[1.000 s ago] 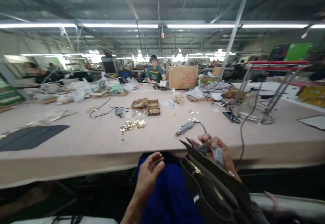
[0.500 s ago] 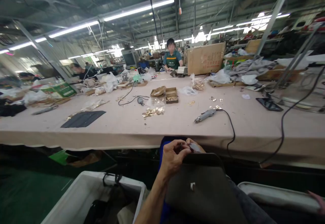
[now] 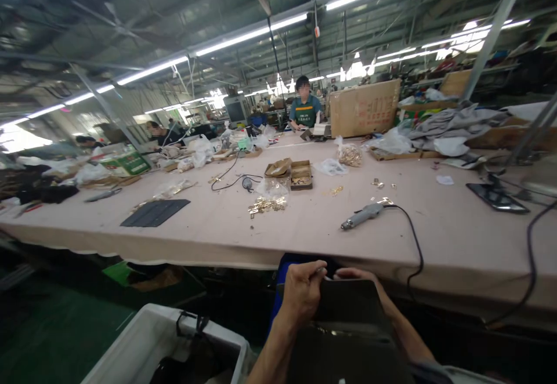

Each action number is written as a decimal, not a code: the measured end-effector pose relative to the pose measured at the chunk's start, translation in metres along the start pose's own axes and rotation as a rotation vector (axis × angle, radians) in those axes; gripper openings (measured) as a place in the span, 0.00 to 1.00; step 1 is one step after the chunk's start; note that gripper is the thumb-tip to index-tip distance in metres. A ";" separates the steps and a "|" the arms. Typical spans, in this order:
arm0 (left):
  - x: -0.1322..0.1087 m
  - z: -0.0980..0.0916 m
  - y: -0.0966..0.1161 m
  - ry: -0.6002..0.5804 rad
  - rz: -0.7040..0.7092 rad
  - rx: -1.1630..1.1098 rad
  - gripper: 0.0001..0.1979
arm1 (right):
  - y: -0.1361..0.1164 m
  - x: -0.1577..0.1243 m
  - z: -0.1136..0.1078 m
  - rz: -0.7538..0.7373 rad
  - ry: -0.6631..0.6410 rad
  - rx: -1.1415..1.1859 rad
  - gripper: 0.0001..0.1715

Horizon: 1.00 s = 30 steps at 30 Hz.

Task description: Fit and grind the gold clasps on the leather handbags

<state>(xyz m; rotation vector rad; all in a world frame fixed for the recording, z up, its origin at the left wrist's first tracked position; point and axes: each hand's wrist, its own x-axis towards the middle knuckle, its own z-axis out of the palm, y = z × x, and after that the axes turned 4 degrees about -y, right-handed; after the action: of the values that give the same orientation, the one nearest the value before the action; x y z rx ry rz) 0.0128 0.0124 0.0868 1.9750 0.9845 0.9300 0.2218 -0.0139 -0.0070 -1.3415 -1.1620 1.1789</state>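
A dark, smooth panel-like piece (image 3: 343, 337) lies across my lap, its far part raised near the table edge. My left hand (image 3: 302, 291) is closed in a pinch at the far left edge of this piece. A tiny part shows at its fingertips, too small to name. My right hand (image 3: 357, 274) reaches round the far right side, fingers bent over the top edge of the dark piece; the piece hides much of the palm. On the table beyond lies a grey electric screwdriver (image 3: 362, 216) with a black cord, apart from both hands.
Gold metal fittings (image 3: 266, 205) lie heaped on the table (image 3: 217, 233) before small cardboard boxes (image 3: 301, 184). A dark flat sheet (image 3: 155, 213) is at left, a phone (image 3: 496, 197) at right. A white bin (image 3: 152, 320) stands lower left. A co-worker (image 3: 306, 108) sits opposite.
The hands have moved slightly apart; the whitish scrap between them no longer shows. The dark piece's far part is raised more. My view has shifted left and tilted up a little.
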 end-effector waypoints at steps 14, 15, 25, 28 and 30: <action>-0.004 0.039 -0.036 -0.151 0.042 0.166 0.15 | -0.051 -0.017 0.017 -0.182 -0.058 -0.151 0.15; -0.004 0.039 -0.040 -0.139 0.034 0.174 0.18 | -0.048 -0.015 0.017 -0.182 -0.080 -0.148 0.14; 0.001 0.044 -0.061 -0.221 -0.049 0.152 0.42 | -0.033 -0.001 0.010 -0.247 -0.235 -0.248 0.07; 0.002 0.043 -0.057 -0.218 -0.064 0.085 0.39 | -0.032 -0.004 0.010 -0.304 -0.159 -0.156 0.04; 0.003 0.041 -0.053 -0.203 -0.084 0.046 0.34 | -0.031 -0.008 0.004 -0.364 0.003 -0.039 0.10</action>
<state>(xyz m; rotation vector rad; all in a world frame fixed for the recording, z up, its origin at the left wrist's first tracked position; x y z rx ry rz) 0.0310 0.0262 0.0242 2.0048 0.9718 0.6519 0.2158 -0.0188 0.0242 -1.0999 -1.3656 0.8941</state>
